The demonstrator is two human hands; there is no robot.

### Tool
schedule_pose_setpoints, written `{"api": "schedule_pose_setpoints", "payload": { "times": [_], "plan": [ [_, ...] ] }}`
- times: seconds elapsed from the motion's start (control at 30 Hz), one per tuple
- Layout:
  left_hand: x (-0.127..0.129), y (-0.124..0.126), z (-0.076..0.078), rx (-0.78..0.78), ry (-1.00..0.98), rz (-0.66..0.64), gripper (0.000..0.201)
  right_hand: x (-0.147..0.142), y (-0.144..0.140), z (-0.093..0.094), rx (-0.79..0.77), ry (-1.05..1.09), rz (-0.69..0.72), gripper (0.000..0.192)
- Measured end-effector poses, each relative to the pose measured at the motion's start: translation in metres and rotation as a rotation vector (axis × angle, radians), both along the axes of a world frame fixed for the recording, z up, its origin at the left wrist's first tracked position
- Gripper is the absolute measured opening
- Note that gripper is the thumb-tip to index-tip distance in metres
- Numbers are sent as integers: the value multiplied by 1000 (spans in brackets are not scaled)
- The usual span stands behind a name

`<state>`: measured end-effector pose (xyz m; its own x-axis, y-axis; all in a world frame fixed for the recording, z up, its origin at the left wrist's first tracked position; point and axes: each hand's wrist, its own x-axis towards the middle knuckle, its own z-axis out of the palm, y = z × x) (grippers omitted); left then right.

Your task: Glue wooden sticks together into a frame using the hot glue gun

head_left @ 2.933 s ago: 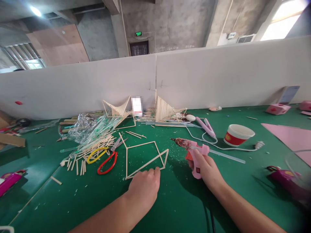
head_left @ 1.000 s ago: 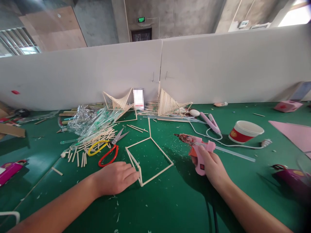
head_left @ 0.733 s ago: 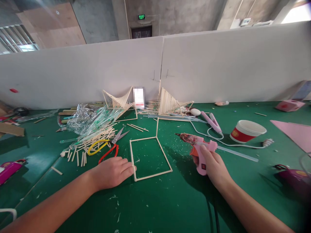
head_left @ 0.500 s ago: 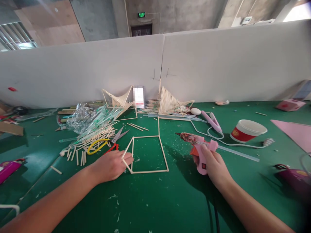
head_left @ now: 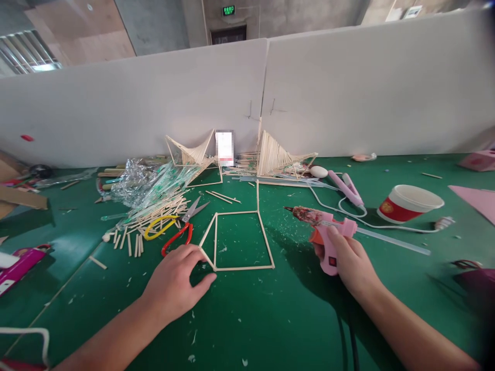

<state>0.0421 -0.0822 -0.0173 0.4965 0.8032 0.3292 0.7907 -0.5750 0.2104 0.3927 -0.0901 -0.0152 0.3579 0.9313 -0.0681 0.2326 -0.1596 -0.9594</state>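
Stick frame [head_left: 240,239] — pale, square with triangle flap, flat on green mat; pink glue gun [head_left: 325,234] gripped, nozzle pointed left.

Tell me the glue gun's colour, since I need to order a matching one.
Pink, with an orange trigger; the right hand grips the glue gun, seen in the head view.

My glue gun [head_left: 328,239] is pink with an orange trigger. The stick frame [head_left: 237,239] is pale wood on the green table [head_left: 270,319]. Nearby, the scissors [head_left: 176,234] have red and yellow handles; the cup [head_left: 408,203] is white and red.
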Motion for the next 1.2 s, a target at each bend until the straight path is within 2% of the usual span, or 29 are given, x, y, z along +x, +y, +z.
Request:
{"api": "schedule_pose_setpoints", "payload": {
  "times": [0.13,0.3,0.5,0.83,1.2],
  "plan": [
    [11,4,-2,31,-4,14,22,-1,1,-1,10,4,-10,55],
    [16,8,0,-19,-29,12,19,-1,1,-2,10,8,-10,55],
    [10,6,0,-53,-63,5,18,-1,0,0,3,3,7,54],
    [-1,9,5,-187,-255,156,13,-2,-1,3,3,-3,13,54],
    [-5,14,5,-303,-357,158,16,-2,-1,5,19,-15,14,54]
  ]
}}
